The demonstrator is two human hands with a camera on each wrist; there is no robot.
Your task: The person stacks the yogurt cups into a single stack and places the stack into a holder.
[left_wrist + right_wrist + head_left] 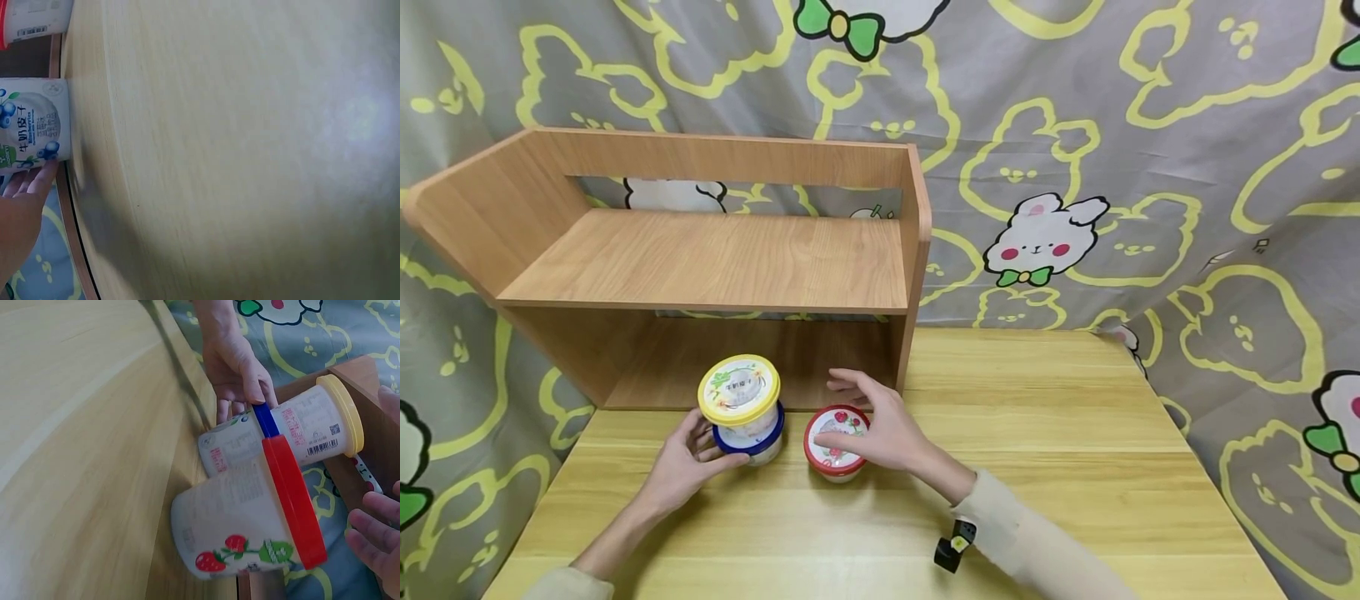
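Blue-lidded tub [767, 452]: upright on the bench [1045, 483], in front of the shelf unit [715, 258], at the bottom of a stack of two.
Left hand [681, 467]: its grip is parted to the tub's width, curved round the blue-lidded tub, with the thumb across the front at the lid's edge and the fingers along the far left side.
Yellow-lidded tub [739, 390]: stacked on the blue lid, just above the left grip.
Red-lidded tub [231, 525]: upright on the bench, to the right of the stack and just beside it, below the right grip.
Right hand [887, 429]: its grip is spread wide with nothing in it; from the head, thumb and fingers overlap the red lid, while the right wrist view shows the fingers apart from it.
Blueberry print: faces the left wrist camera, fingertips touching the tub's wall beside it.
Backdrop: patterned curtain [1037, 142] behind the shelf unit.
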